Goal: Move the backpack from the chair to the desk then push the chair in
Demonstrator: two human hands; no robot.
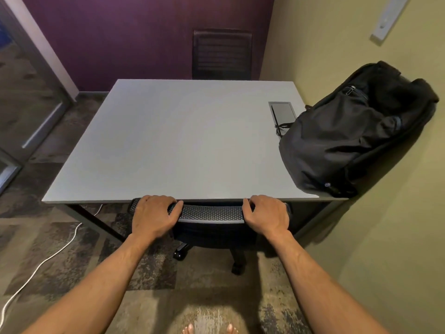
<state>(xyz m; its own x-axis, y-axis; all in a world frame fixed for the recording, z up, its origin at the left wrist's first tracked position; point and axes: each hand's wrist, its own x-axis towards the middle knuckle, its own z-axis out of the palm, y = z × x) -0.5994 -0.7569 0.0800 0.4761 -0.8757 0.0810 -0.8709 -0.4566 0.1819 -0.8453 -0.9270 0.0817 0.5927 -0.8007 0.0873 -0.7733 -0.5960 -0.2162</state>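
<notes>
Head view: the chair (212, 213) is seen almost fully tucked, its mesh top rail lying just beside the near edge of the bench (168, 141), the seat hidden beneath the top and only the castors and base showing on the carpet below. A rolling chair like this is judged light to shove and stiff through the backrest frame, though the mesh itself would give; the firm top rail is the sensible place to be held, one grip toward each end, so the push stays straight. And that is just how it is held: the left hand (154, 213) is wrapped over the left end of the rail, fingers curled down its far side, and the right hand (267, 214) is closed over the right end in the same way. The rail runs between the two grips, the knuckles almost touching the bench edge, so pinched fingers are a risk if more push is given.

The backpack (349, 136) is already set on the bench at its right edge, toward the near right corner, slumped soft against the wall. A hatch (283, 112) in the top lies just beside it. A white cable (48, 256) trails over the floor on the left, well apart from the castors.
</notes>
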